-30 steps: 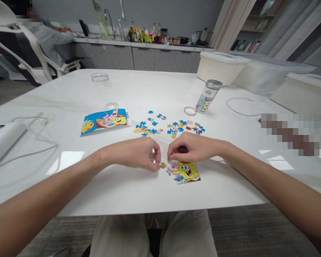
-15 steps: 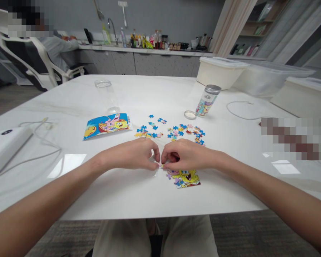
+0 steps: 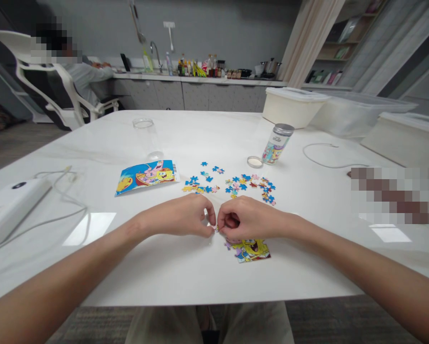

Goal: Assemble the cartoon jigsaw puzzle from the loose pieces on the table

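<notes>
My left hand (image 3: 186, 217) and my right hand (image 3: 246, 219) meet fingertip to fingertip on the white table (image 3: 186, 272), both pinched on a small puzzle piece (image 3: 216, 229) between them. Right under my right hand lies the joined part of the puzzle (image 3: 252, 249), yellow and blue, partly hidden by the fingers. Beyond the hands several loose puzzle pieces (image 3: 236, 184) are scattered. A printed picture card (image 3: 146, 176) lies to the left of them.
A lidded tube (image 3: 278, 144) with a round cap (image 3: 254, 161) beside it stands at the right, an open clear tube (image 3: 145, 136) farther left. A white device (image 3: 10, 205) with cables lies at the left edge. White bins (image 3: 293, 100) stand behind. A seated person (image 3: 81, 79) is at the far counter.
My right hand has slid left until its fingertips meet those of my left hand over the small piece. The view has tilted up a little, so everything sits lower in the picture.
</notes>
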Demonstrator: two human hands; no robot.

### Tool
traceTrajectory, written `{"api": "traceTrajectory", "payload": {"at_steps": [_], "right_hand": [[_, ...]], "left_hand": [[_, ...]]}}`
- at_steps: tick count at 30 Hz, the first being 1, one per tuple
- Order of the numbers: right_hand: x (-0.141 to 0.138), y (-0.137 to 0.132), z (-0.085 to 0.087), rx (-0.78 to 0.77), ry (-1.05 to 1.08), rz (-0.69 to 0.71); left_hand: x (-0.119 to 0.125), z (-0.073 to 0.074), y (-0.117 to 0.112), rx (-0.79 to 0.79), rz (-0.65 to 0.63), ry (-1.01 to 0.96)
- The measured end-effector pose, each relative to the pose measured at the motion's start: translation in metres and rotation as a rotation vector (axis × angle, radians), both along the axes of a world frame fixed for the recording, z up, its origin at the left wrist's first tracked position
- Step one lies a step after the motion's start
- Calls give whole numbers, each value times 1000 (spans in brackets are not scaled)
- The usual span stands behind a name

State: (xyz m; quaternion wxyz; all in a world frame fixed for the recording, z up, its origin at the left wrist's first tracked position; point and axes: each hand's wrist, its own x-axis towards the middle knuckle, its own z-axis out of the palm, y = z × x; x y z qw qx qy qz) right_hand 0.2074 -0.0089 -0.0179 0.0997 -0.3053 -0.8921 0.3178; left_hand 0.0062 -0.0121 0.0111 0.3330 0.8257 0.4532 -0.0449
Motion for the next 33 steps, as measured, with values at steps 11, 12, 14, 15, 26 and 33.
{"api": "traceTrajectory", "payload": {"at_steps": [11,12,14,15,26,33], "right_hand": [[-4,-3,-3,43,-2,-45],[-5,-3,-3,45,-2,-51],[-6,-4,-4,48,2,-61],[-6,-5,-5,48,7,-64],[-1,-1,1,-89,74,-51],[8,7,9,-163,87,-81]], "left_hand": [[1,1,0,-79,4,18],[1,0,1,-81,3,20],[1,-1,1,-84,7,25],[1,-2,2,-86,9,26],[-1,-6,4,-79,-38,-40],[3,-3,6,-80,27,-162]]}}
